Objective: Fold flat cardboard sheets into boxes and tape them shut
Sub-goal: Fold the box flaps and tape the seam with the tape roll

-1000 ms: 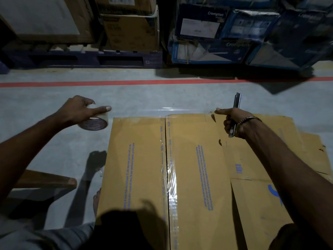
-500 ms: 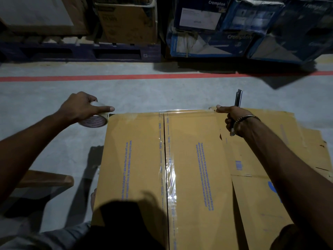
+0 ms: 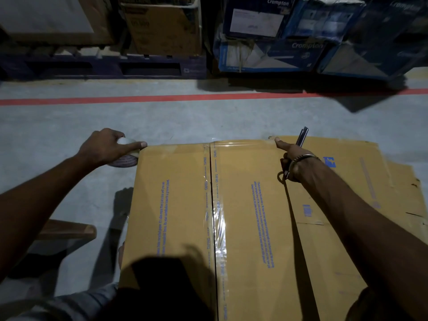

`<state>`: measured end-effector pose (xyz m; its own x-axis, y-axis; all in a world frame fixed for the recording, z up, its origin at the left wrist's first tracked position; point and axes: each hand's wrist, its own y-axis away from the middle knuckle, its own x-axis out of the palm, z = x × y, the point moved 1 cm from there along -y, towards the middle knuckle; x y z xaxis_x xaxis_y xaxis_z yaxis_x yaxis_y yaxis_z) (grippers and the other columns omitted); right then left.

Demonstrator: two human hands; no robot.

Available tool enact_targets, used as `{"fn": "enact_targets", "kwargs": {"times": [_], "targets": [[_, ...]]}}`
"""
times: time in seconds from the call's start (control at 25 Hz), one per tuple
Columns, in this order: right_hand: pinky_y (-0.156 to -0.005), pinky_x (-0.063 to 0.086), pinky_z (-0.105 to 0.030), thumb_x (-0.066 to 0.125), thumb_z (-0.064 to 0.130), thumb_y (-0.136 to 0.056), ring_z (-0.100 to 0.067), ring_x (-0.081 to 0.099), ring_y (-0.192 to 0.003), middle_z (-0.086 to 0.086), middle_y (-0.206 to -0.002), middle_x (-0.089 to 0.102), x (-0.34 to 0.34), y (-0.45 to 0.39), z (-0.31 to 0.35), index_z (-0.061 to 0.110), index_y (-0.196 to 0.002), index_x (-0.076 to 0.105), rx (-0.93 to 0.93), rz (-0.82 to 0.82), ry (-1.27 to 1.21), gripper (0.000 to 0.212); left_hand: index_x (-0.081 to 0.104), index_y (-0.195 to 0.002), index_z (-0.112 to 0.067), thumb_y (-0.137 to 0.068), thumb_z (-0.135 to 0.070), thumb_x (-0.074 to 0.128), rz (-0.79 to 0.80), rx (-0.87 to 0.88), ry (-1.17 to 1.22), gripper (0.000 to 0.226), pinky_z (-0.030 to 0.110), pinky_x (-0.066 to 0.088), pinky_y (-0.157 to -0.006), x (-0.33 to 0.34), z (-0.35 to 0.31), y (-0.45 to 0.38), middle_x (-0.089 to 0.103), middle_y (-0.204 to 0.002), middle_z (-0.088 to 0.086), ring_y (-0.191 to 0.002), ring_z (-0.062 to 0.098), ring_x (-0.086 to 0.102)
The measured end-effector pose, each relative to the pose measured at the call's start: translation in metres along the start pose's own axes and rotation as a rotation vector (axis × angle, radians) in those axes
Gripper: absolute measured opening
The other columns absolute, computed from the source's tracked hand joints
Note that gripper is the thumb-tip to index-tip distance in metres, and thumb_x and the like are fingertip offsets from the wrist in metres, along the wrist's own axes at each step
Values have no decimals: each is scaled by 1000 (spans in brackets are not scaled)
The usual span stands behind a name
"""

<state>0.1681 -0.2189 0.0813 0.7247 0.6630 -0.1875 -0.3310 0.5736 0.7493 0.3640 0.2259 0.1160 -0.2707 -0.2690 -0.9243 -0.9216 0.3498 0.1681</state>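
Observation:
A folded brown cardboard box [image 3: 185, 205] stands in front of me, its two top flaps meeting at a centre seam covered with clear tape. My left hand [image 3: 106, 147] grips a roll of clear tape [image 3: 126, 156] at the box's far left corner, index finger stretched along the edge. A strip of clear tape [image 3: 238, 142] runs along the far edge to my right hand [image 3: 291, 163]. That hand holds a utility knife [image 3: 301, 140] and its index finger presses the tape end at the far right corner.
Flat cardboard sheets [image 3: 382, 181] lie on the floor to the right of the box. A red line [image 3: 162, 98] crosses the grey floor beyond. A dark pallet [image 3: 115, 66] with brown cartons and blue Crompton boxes [image 3: 278, 42] stand at the back. A wooden piece [image 3: 69, 230] lies at left.
Both hands have come down to the box's far edge. The tape strip between them now lies along that edge, where it hung a little beyond it before.

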Motion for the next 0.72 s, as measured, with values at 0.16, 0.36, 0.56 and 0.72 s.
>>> {"fn": "enact_targets", "kwargs": {"times": [0.16, 0.36, 0.56, 0.72], "targets": [[-55, 42, -39, 85, 52, -79, -19, 52, -67, -3, -87, 59, 9, 0, -4, 8, -111, 60, -49, -93, -19, 60, 63, -69, -13, -71, -95, 51, -31, 0, -34, 83, 31, 42, -56, 7, 2, 1, 64, -64, 6, -62, 23, 60], [-57, 52, -40, 72, 24, -92, -29, 63, -77, -12, -91, 66, 7, 4, -16, 0, -119, 65, -202, -259, 172, 37, 62, -72, -9, -79, -85, 46, 11, -21, -67, 77, 32, 42, -58, 13, 5, -1, 64, -70, 10, -64, 25, 60], [-67, 48, -30, 68, 37, -97, -22, 65, -80, -6, -89, 73, 23, 27, -4, 19, -108, 77, -805, -438, 495, 23, 62, -73, -7, -84, -82, 48, 14, -31, -76, 77, 31, 38, -57, 14, 7, -3, 63, -70, 10, -64, 23, 58], [-61, 40, -31, 60, 29, -99, -28, 57, -70, -13, -82, 72, 35, 30, -12, 22, -108, 77, -921, -467, 812, 20, 63, -76, -7, -80, -88, 45, 3, -59, -73, 83, 35, 41, -64, 16, 9, -2, 64, -73, 9, -74, 29, 60]]}}
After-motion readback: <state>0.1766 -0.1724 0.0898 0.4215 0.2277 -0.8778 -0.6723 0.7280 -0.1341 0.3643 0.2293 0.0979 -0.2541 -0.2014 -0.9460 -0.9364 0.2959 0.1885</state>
